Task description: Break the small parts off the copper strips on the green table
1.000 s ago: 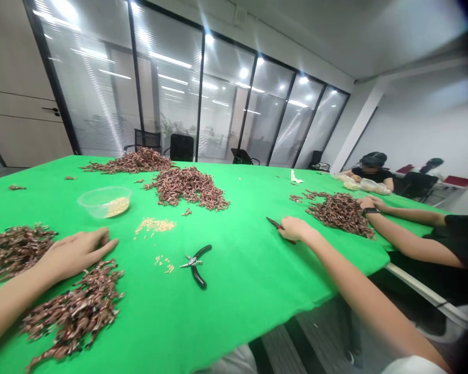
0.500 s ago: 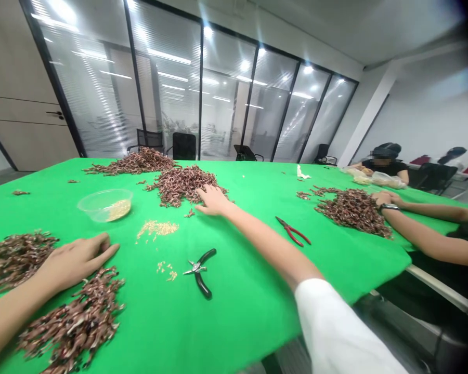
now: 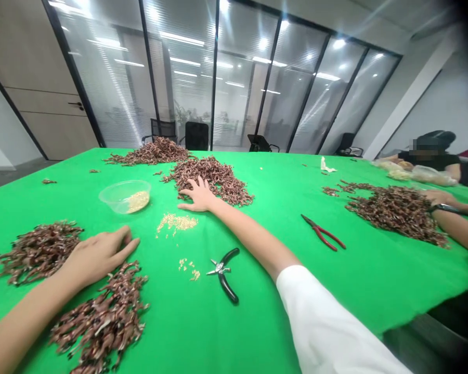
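My right hand (image 3: 198,195) reaches across the table with its fingers spread. It touches the near left edge of a pile of small reddish-brown pieces (image 3: 222,179) with thin limbs, too small to name surely. My left hand (image 3: 99,254) rests palm down, fingers loosely bent and thumb apart, with nothing visible held. It lies between a brown pile (image 3: 39,252) on the left and a nearer brown pile (image 3: 105,319); whatever is under the palm is hidden. Black-handled pliers (image 3: 220,268) lie with handles apart, beside small golden bits (image 3: 177,222).
A clear plastic bowl (image 3: 119,200) holds more golden bits. Red-handled pliers (image 3: 323,232) lie to the right. Another brown pile (image 3: 152,151) sits farther back. At the right, a co-worker's hand (image 3: 439,198) touches a pile (image 3: 398,213). Another person sits behind plastic bags (image 3: 429,174).
My right hand has moved left along the pile's near edge, fingers spreading wider. My left hand stays between its two piles. The whole view has shifted, so things appear farther right.
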The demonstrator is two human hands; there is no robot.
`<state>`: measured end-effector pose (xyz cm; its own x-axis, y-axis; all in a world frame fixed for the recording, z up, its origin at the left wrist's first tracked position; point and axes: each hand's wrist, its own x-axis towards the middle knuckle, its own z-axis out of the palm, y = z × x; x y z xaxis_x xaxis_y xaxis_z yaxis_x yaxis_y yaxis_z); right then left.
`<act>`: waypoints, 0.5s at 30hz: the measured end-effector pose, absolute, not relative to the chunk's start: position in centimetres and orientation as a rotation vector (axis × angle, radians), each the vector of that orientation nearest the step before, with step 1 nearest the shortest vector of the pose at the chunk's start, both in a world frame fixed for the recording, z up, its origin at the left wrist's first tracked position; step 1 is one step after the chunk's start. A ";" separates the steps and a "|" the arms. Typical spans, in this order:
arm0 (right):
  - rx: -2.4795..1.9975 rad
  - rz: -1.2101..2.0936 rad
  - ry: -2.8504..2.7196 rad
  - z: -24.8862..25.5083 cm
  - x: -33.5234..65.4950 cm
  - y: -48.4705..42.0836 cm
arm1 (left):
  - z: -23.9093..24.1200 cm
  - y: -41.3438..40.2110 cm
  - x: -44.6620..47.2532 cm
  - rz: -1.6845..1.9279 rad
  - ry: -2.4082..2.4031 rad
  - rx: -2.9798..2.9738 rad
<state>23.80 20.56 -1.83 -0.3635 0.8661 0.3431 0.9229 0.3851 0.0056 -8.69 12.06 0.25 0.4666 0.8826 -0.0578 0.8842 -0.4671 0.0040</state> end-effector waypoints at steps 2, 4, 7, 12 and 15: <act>-1.610 -0.277 -2.384 -1.7 24.3 20.7 | 0.4 12.0 -8.7 -0.071 1.608 2.664; -1.624 -0.279 -2.424 -1.1 25.4 20.7 | 0.5 12.0 -8.8 -0.056 1.592 2.664; -1.654 -0.303 -2.469 0.1 27.8 20.2 | 0.6 12.1 -8.9 -0.019 1.536 2.655; -1.756 -0.370 -2.468 1.1 31.4 18.5 | 0.3 12.4 -9.2 0.014 1.491 2.652; -1.847 -0.413 -2.410 1.1 32.3 17.9 | 0.1 12.6 -9.3 0.036 1.480 2.654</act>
<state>32.31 17.90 1.11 -0.2716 0.9363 0.2227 0.9570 0.2382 0.1656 -9.34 12.60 0.12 0.5267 0.8495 -0.0296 0.8471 -0.5217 0.1013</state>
